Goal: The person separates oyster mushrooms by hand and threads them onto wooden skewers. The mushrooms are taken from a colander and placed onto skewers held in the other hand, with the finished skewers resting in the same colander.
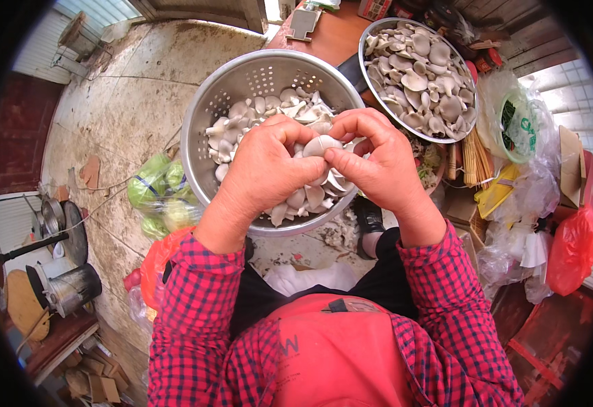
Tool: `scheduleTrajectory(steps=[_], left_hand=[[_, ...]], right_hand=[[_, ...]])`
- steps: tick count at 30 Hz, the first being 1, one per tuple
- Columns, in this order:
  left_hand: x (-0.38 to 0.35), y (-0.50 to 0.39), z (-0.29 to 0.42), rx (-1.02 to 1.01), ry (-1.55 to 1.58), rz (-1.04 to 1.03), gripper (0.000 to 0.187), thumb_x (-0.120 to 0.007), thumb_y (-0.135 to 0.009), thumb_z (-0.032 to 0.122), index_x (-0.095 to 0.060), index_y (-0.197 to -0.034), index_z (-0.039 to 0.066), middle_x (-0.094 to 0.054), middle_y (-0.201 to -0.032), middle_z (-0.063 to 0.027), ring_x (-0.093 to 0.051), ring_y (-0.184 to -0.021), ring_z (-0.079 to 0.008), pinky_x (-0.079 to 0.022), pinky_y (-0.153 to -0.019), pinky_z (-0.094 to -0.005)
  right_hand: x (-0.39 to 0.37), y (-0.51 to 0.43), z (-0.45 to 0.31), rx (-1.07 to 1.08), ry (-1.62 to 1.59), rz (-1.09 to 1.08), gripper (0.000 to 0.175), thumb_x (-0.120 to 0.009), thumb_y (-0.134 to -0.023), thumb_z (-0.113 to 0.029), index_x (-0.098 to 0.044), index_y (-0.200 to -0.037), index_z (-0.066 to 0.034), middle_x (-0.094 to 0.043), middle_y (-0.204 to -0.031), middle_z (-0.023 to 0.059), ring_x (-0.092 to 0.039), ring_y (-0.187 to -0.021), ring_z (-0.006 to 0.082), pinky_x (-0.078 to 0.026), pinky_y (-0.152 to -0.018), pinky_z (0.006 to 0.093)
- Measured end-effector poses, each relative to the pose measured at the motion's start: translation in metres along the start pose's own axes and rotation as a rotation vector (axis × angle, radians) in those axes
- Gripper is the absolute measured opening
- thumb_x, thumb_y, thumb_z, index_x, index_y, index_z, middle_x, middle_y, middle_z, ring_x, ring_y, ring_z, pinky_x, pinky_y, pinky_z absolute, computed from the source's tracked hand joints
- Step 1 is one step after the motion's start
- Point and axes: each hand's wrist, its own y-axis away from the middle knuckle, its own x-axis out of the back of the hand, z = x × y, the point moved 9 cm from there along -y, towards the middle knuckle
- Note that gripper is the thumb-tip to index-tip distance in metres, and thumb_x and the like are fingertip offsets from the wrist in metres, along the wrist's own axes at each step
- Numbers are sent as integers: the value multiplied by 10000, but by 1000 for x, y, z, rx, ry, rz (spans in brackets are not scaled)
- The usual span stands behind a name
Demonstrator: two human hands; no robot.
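Observation:
Both hands meet over a large stainless steel colander (200, 117) filled with grey oyster mushrooms (240, 122). Between the fingertips is an oyster mushroom cap (322, 145) with a pale line across it. My left hand (276, 157) pinches it from the left, thumb against its lower edge. My right hand (372, 152) has its thumb on the cap's right side, with the fingers curled behind. The fingers hide part of the mushroom and some of those below. At the upper right, a round metal tray (472, 122) is heaped with more oyster mushrooms (421, 76).
Bagged green vegetables (156, 191) lie on the floor left of the colander. A wooden table (327, 30) stands behind it. Plastic bags (520, 188), cardboard and a red bag (574, 252) crowd the right side. Cooking pots (72, 290) stand at the far left. Mushroom scraps (339, 229) lie near a shoe.

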Motion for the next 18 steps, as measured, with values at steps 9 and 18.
scheduleTrajectory(steps=[9, 18], left_hand=[[-2, 2, -21, 161, 322, -18, 314, -751, -768, 135, -683, -1030, -25, -639, -968, -43, -610, -861, -111, -499, -766, -247], [1, 4, -7, 36, -26, 120, 262, -774, -683, 211, -694, -832, 10, -583, -894, -87, -616, -792, -183, -503, -715, -300]], right_hand=[[-13, 6, 37, -418, -715, -57, 168, -751, -810, -74, -633, -917, -22, -592, -1123, 57, -590, -896, 85, -475, -807, 224], [-22, 6, 42, -408, -614, -92, 166, -727, -845, -76, -624, -966, -28, -649, -920, 4, -601, -816, 79, -482, -767, 218]])
